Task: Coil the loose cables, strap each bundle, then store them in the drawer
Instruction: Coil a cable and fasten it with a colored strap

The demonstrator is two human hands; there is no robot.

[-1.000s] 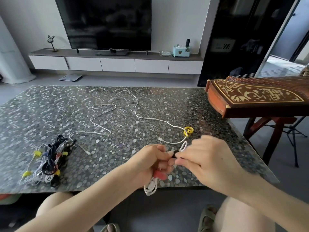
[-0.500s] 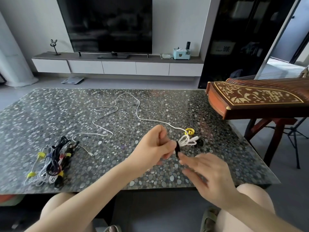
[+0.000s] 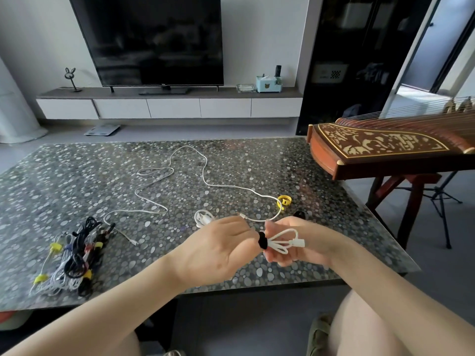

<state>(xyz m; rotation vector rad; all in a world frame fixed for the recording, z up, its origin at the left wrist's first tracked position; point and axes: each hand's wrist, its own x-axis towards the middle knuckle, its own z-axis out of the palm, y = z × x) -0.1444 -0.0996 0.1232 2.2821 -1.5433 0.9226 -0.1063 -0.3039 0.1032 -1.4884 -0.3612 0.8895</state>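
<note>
Both hands are raised over the near edge of the table (image 3: 77,176) and close together, joined by one white bundle (image 3: 295,243).

1. Left hand (image 3: 218,250): back of the hand faces the camera. The fingers are curled round the middle of the bundle. One looped end of the bundle sticks out past the far side of this hand.
2. Right hand (image 3: 316,242): the fingers are curled under the other looped end, which lies across them with a white plug toward the wrist. The fingertips meet the left hand at the strap (image 3: 262,240).
3. Strap: black, wrapped round the bundle in the gap between the two hands. Whether its end is fastened cannot be told.

Other items on the table:

- Cable (image 3: 205,173): white, uncoiled, lying in loose curves beyond both hands. One end lies just beyond the fingertips; the other end lies left of the left hand.
- Yellow strap (image 3: 284,200): a small ring just beyond the right hand, next to the cable.
- Black item (image 3: 299,214): just beyond the right hand, too small to identify.
- Pile (image 3: 74,255): black and white strapped bundles with yellow ties, well to the left of the left hand, near the table's front edge.

A zither (image 3: 372,147) stands to the right of the right hand, past the table's edge.
</note>
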